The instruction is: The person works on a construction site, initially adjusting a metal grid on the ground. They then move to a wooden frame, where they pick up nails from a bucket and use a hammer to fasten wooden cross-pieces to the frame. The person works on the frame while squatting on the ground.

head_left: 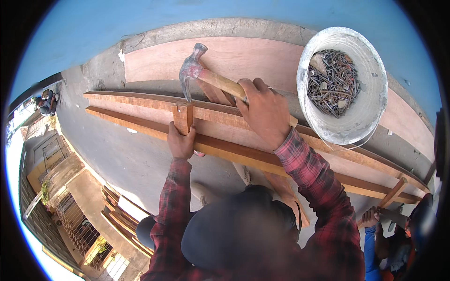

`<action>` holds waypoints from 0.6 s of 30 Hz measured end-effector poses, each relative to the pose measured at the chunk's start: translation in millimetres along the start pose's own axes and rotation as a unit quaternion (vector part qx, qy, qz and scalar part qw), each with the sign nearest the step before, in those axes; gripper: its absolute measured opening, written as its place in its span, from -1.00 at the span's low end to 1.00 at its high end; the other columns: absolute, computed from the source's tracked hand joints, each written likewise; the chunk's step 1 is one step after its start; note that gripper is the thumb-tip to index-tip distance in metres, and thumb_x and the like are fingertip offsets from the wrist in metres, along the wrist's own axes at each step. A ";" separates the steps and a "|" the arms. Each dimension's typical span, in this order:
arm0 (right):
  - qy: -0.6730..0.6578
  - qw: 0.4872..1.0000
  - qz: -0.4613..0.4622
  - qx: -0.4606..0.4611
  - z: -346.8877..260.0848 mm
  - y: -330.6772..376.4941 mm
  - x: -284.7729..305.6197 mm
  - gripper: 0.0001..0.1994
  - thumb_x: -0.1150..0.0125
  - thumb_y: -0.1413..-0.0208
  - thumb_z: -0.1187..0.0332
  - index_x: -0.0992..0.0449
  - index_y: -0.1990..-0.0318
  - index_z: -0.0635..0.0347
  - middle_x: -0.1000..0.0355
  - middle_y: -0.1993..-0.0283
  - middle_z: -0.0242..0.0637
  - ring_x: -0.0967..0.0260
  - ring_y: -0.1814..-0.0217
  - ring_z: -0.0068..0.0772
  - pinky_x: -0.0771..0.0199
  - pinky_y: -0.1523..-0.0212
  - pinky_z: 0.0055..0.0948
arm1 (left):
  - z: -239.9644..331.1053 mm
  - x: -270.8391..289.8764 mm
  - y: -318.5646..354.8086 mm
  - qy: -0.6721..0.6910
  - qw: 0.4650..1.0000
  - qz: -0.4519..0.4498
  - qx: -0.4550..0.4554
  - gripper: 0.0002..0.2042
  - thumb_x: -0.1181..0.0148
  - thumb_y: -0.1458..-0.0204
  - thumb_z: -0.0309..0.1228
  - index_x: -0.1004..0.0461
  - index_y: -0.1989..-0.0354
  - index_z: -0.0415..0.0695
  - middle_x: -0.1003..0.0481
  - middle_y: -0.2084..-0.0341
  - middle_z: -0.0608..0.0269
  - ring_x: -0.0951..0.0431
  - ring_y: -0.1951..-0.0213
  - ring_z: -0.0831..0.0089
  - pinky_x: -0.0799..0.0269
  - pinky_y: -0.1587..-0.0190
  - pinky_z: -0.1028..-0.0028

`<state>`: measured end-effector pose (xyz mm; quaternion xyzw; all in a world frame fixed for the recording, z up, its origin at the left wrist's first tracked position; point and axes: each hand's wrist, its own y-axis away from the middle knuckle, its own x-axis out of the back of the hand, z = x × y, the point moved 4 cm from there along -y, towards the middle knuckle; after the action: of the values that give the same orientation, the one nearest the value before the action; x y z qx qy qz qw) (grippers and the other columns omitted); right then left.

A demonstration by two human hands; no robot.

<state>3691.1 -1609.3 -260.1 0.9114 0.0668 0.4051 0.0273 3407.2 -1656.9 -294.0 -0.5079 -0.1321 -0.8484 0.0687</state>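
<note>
I see the left hand [182, 140] clasping a square-edged wooden block [183, 119] at the long, rough-sawn timbers [243, 153], probably to steady it. The claw hammer [191, 70] points its curved claw down there, contact unclear; the right hand [266, 112] wraps its wooden handle. Rightward, a scuffed white bucket [374, 86] keeps loose metal nails [333, 84] together.

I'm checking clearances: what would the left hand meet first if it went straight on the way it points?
The left hand holds a short reddish-brown wooden block; straight beyond it, the first thing looks to be the far long brown wooden beam, though depth is unclear here.
</note>
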 end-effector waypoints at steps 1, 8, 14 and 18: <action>0.026 0.999 0.019 -0.017 12.6 -13.1 -5.2 -0.68 -0.26 -0.06 0.21 -0.46 0.07 0.12 -0.48 0.25 -0.21 -0.53 0.37 -0.10 -0.54 0.39 -0.21 | 1.1 -1.3 -1.0 0.004 1.000 -0.002 -0.009 -0.62 -0.37 0.07 -0.27 -0.38 0.26 -0.29 -0.54 0.47 -0.14 -0.59 0.36 -0.06 -0.46 0.28 0.21; 0.070 0.992 0.107 -0.018 57.9 -20.8 -46.4 -0.61 -0.25 -0.06 0.34 -0.44 -0.07 0.13 -0.40 0.00 -0.17 -0.46 0.07 -0.12 -0.50 0.11 -0.24 | 4.6 -10.3 -4.7 0.036 0.998 -0.027 -0.037 -0.59 -0.36 0.03 -0.28 -0.37 0.18 -0.31 -0.55 0.43 -0.10 -0.60 0.35 0.05 -0.46 0.27 0.24; -0.259 0.959 0.090 0.073 -6.2 37.0 67.8 -0.79 -0.12 -0.10 0.54 -0.48 0.09 0.25 -0.43 0.06 -0.13 -0.48 0.15 -0.16 -0.49 0.18 -0.27 | -7.5 -2.3 -7.6 0.071 0.994 -0.077 -0.026 -0.58 -0.32 0.02 -0.32 -0.34 0.10 -0.34 -0.54 0.33 -0.10 -0.60 0.28 0.09 -0.48 0.18 0.27; -0.156 0.978 0.122 -0.063 54.6 41.0 151.5 -0.83 -0.07 -0.11 0.60 -0.51 0.15 0.30 -0.49 0.31 -0.10 -0.50 0.24 -0.07 -0.50 0.26 -0.27 | -11.4 2.6 -6.2 0.012 0.996 -0.073 -0.057 -0.55 -0.31 0.01 -0.32 -0.32 0.08 -0.37 -0.53 0.32 -0.16 -0.59 0.26 -0.01 -0.48 0.18 0.24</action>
<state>3836.1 -1627.9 -181.1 0.9611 -0.0758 0.2619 0.0449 3394.8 -1654.3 -297.8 -0.4902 -0.1196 -0.8631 -0.0203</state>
